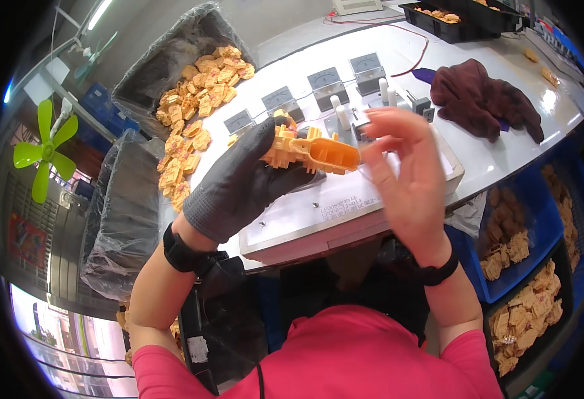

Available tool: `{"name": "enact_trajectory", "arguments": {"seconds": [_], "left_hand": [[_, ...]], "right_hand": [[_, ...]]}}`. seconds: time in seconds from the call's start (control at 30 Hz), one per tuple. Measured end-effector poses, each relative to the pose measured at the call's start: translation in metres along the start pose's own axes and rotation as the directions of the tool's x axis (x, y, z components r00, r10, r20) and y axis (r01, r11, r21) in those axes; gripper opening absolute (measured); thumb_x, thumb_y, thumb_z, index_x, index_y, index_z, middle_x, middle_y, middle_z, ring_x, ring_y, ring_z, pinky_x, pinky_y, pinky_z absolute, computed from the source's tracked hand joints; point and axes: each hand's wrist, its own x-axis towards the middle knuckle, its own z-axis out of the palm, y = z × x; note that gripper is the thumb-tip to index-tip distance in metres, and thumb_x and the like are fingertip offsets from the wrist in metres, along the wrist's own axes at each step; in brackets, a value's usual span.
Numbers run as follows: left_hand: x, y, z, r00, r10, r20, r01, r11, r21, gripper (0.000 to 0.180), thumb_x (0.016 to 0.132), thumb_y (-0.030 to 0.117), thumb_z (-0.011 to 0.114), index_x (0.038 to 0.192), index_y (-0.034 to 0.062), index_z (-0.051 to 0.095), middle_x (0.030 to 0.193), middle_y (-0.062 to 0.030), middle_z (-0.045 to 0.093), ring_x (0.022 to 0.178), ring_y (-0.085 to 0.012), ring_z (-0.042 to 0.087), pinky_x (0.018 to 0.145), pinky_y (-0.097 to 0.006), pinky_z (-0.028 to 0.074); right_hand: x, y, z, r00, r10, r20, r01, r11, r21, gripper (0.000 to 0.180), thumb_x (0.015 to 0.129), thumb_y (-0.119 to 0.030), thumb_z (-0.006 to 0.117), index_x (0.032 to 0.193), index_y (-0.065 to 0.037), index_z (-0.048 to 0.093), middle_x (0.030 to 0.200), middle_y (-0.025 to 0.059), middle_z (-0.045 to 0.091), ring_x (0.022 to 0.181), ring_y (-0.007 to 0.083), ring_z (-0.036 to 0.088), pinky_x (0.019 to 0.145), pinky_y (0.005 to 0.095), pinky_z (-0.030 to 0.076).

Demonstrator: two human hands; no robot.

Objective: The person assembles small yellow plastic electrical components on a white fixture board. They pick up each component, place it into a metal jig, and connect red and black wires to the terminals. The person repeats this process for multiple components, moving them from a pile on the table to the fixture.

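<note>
My left hand [238,179], in a dark grey glove, grips an orange plastic housing [335,154] with an oval hollow at its right end. Beside that end is my bare right hand [408,173], its fingers loosely bent and apart, somewhat blurred. I cannot tell whether its fingertips touch the housing. Both hands are above a white-topped bench fixture [292,229] with printed text on its face. Several panel meters [327,81] stand along the fixture's back, and white upright pegs [340,112] and a clamp [419,105] rise behind my hands.
Many similar orange parts [199,93] spill from a plastic-lined bin [149,60] at the left of the white table [292,56]. A dark brown cloth [481,96] lies at right. Blue crates [538,233] of parts stand below right. A green fan [46,151] is far left.
</note>
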Motion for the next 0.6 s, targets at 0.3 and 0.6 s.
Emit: {"name": "enact_trajectory", "arguments": {"seconds": [0.3, 0.6], "left_hand": [[0.018, 0.025, -0.024, 0.999, -0.001, 0.054, -0.004, 0.996, 0.092, 0.066, 0.105, 0.044, 0.051, 0.151, 0.0020, 0.033, 0.144, -0.0178, 0.048, 0.135, -0.0293, 0.051, 0.113, -0.043, 0.047], [0.028, 0.036, -0.043, 0.995, -0.035, 0.090, 0.035, 0.999, 0.010, 0.062, 0.102, 0.047, 0.056, 0.146, 0.0060, 0.042, 0.141, -0.0163, 0.051, 0.135, -0.0294, 0.051, 0.114, -0.045, 0.044]], "right_hand": [[-0.009, 0.040, -0.019, 0.954, 0.293, 0.062, -0.273, 0.936, -0.222, 0.029, 0.100, -0.020, 0.063, 0.123, -0.003, 0.062, 0.108, 0.0089, 0.059, 0.101, 0.0184, 0.059, 0.084, 0.0302, 0.049], [-0.014, 0.047, -0.022, 0.925, 0.372, 0.079, -0.346, 0.910, -0.229, 0.029, 0.099, -0.016, 0.063, 0.127, -0.007, 0.061, 0.105, 0.0047, 0.061, 0.093, 0.0117, 0.059, 0.085, 0.0274, 0.048]]}}
